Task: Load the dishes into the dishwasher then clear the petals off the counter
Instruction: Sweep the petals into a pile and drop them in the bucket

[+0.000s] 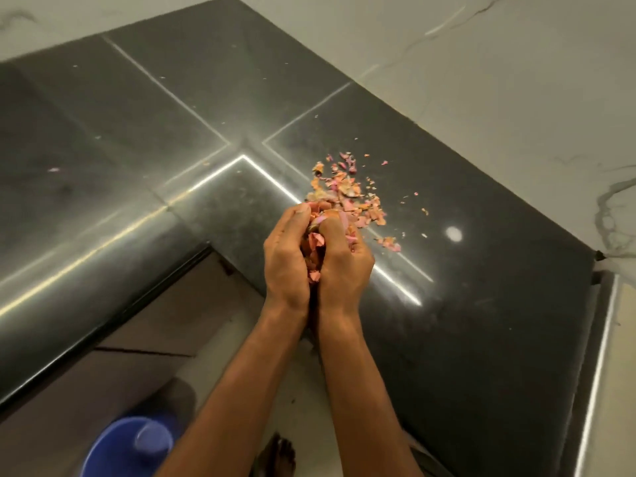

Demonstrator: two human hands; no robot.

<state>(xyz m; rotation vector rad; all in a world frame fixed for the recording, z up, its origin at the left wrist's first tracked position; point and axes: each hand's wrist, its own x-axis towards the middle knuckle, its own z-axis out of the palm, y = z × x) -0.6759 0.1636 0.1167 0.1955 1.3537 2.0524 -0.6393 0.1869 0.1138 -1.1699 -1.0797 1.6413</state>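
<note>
Cupping a bunch of pink-orange dried flower petals (346, 197) between them, left hand (287, 256) and right hand (344, 261) hover at the dark polished stone counter's (481, 270) inner corner edge — loose petals scattered just beyond.

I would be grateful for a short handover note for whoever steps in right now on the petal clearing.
Left hand and right hand: cupped together, holding a bunch of petals between them, above the counter's front edge.
Loose petals: pink and orange scraps lie on the dark counter just beyond the fingertips, with stray bits to the right and one far left.
Blue bucket: on the floor, lower left.
Done: part gathered. Left: the remaining scraps. Dishwasher not in view.
</note>
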